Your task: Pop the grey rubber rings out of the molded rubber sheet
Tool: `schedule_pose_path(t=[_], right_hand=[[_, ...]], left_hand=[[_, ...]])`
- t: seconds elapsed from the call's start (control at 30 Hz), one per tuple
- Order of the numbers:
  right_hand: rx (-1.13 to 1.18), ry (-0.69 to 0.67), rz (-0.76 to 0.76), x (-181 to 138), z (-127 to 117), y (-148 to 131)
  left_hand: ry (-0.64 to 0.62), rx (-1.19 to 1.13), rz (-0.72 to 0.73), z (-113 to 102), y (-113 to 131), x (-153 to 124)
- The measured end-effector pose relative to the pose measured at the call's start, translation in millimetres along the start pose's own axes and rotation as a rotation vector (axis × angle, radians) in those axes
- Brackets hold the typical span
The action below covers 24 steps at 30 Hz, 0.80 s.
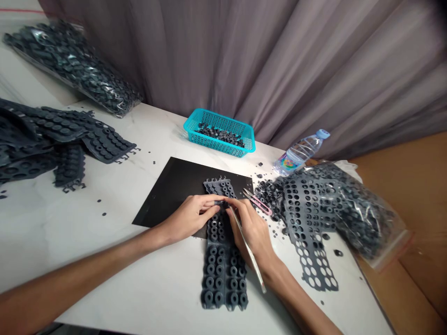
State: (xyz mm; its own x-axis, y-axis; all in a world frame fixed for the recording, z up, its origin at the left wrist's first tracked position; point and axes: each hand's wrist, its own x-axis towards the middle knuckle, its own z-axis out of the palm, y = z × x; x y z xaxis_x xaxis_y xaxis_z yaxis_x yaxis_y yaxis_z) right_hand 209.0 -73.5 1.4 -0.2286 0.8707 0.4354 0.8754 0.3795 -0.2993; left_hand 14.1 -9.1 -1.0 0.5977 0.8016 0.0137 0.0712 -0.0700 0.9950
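Observation:
A long sheet of moulded black rubber rings [228, 270] lies lengthwise in front of me, its far end over a flat black mat [167, 193]. My left hand [190, 216] is closed at the sheet's left side, its fingertips pinching dark rubber at the middle. From the right, my right hand [253, 228] meets those fingertips. It is closed around a thin pale stick-like tool [248, 251] that slants down toward me. The tool's working tip is hidden between the fingers. Just beyond my right hand lie small pink-handled thread snips [258, 202].
A turquoise basket [190, 122] holds small black parts at the back. To the right are a water bottle [302, 151], loose black parts [272, 193], a punched-out rubber sheet [300, 223] and a plastic bag [373, 223]. More rubber sheets [70, 132] and a filled bag [73, 65] lie left.

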Motion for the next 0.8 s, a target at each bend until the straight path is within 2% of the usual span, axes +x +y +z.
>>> schedule_pose_path(t=[0.13,0.2,0.3,0.4,0.5,0.63,0.8], right_hand=[[0.0,0.149,0.26,-1.2,-15.4,18.8],[-0.076,0.115,0.345,-4.9,-26.5,37.4],[-0.18,0.068,0.386,-11.2,-38.0,61.3],[-0.089,0.08,0.384,-11.8,-38.6,63.0],[0.115,0.012,0.358,-7.5,-32.6,44.5],[0.261,-0.08,0.195,-5.6,-25.7,21.4],[0.293,-0.111,0.021,-6.6,-22.9,17.0]], left_hand=[[-0.052,0.028,-0.025,-5.3,2.3,-1.6],[-0.085,0.043,-0.016,-8.7,1.4,-1.8],[-0.105,0.037,-0.016,-12.7,0.7,-1.6],[-0.126,-0.027,-0.014,-14.2,2.0,-2.1],[-0.153,-0.144,-0.026,-13.5,2.6,-3.0],[-0.168,-0.266,-0.078,-12.7,0.8,-3.4],[-0.169,-0.186,-0.081,-13.6,3.8,-3.1]])
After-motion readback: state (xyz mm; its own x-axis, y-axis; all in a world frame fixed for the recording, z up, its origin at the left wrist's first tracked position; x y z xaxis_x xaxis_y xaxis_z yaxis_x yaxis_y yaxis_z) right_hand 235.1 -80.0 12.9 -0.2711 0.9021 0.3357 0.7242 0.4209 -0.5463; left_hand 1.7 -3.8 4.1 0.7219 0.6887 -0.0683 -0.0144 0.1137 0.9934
